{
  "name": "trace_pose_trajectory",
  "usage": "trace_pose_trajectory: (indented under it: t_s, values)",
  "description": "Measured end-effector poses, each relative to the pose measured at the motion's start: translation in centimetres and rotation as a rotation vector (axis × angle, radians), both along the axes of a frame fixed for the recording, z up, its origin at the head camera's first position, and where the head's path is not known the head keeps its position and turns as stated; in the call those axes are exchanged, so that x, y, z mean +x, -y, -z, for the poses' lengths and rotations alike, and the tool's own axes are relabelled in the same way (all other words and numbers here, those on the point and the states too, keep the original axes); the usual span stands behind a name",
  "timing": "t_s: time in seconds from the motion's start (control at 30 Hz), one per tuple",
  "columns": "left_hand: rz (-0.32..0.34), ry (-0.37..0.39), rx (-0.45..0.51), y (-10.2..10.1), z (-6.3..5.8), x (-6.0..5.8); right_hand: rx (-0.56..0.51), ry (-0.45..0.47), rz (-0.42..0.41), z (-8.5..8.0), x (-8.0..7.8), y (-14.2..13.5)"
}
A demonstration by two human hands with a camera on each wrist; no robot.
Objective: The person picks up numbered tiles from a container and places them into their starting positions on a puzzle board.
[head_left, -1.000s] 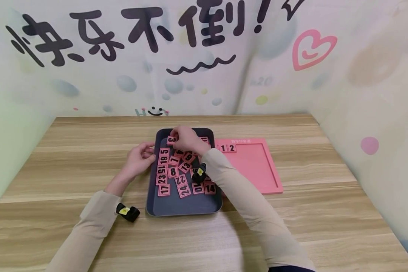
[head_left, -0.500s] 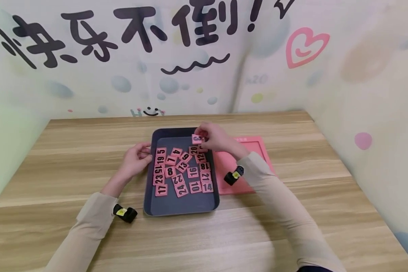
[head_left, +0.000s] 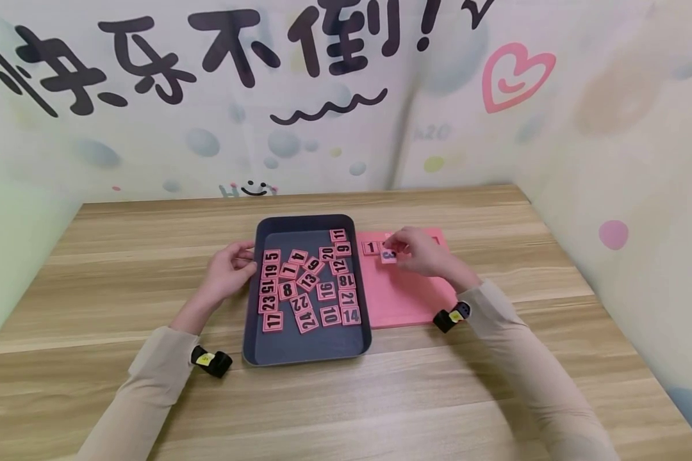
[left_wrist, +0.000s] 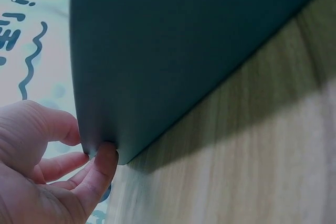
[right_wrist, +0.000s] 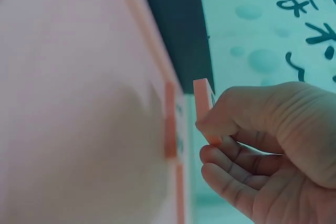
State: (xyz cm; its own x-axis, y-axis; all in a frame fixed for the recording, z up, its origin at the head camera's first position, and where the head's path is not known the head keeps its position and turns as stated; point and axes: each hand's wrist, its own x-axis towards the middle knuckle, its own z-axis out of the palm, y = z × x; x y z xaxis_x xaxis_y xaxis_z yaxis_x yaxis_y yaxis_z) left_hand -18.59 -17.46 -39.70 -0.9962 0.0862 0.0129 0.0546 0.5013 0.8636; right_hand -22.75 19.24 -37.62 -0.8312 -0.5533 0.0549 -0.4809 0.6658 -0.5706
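Observation:
My left hand [head_left: 229, 272] holds the left rim of a dark grey tray [head_left: 305, 349]; in the left wrist view its thumb meets the rim and fingertips [left_wrist: 107, 153] touch the outer wall. Pink number tiles lie in the tray. My right hand [head_left: 423, 251] pinches the number 3 tile [head_left: 389, 256] between thumb and fingers, over the top of a pink puzzle board [head_left: 398, 298]. The number 1 tile [head_left: 371, 248] sits at the board's upper left; the 2 tile beside it is mostly hidden. The right wrist view shows the held tile [right_wrist: 202, 98] raised apart from the board's tiles.
The tray stands left of the board, its right side along the board's left edge. Several tiles form a column on the tray's left, such as the 17 tile [head_left: 273, 321]; others lie turned various ways. A printed wall [head_left: 207, 160] rises behind the wooden table [head_left: 150, 256].
My right hand has taken the 3 tile from the top left of the tray and carried it right, over the board. My left hand stays on the tray's rim.

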Motion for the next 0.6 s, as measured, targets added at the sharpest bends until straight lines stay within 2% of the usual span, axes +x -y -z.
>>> trace_pose_trajectory:
  t_s: [0.4,0.6]
  values:
    - [-0.007,0.033,-0.009,-0.1,-0.2,0.1,0.090,0.002,0.001,1.3,0.7,-2.5]
    - [-0.010,0.040,-0.003,-0.1,-0.2,0.0,0.085,0.017,0.002,1.4,0.8,-2.8]
